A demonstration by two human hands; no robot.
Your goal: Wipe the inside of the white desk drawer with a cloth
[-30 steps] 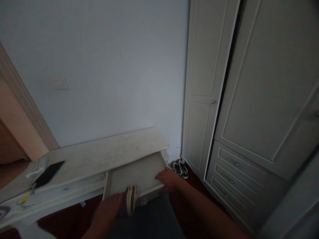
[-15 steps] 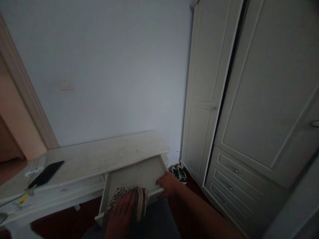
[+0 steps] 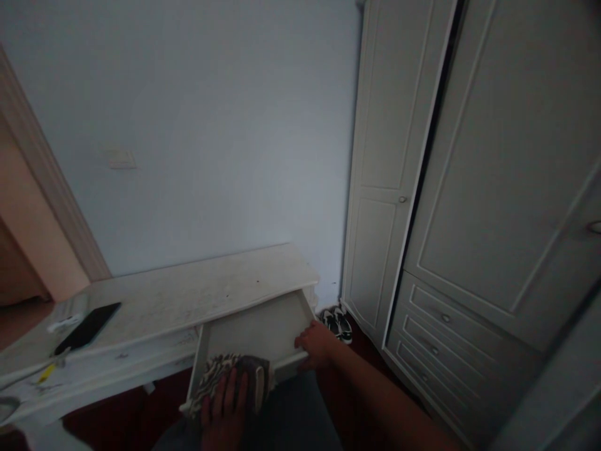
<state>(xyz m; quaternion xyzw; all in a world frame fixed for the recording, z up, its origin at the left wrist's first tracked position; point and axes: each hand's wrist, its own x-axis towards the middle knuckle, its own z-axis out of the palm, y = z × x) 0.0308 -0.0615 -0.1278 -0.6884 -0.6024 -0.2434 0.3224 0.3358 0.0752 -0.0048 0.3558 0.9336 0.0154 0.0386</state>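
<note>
A pale wooden drawer (image 3: 263, 329) is pulled out of the white table (image 3: 188, 282). At its front left corner, my left hand (image 3: 228, 401) presses on a bunched dark-and-cream patterned cloth (image 3: 218, 369). The fingers lie over the cloth and hold it against the drawer's front edge; the thumb is hidden. My right hand (image 3: 315, 344) grips the drawer's right side near the front corner, with fingers curled over the rim.
A dark tablet-like slab (image 3: 89, 327), a white box-like item (image 3: 70, 310) and a yellow tag (image 3: 46, 374) are at the table's left. Black-and-white shoes (image 3: 337, 324) stand on the red floor beside a tall white wardrobe (image 3: 380, 250).
My left hand and the cloth have shifted a little left along the drawer's front, and the fingers are spread more. My right hand stays on the drawer's side.
</note>
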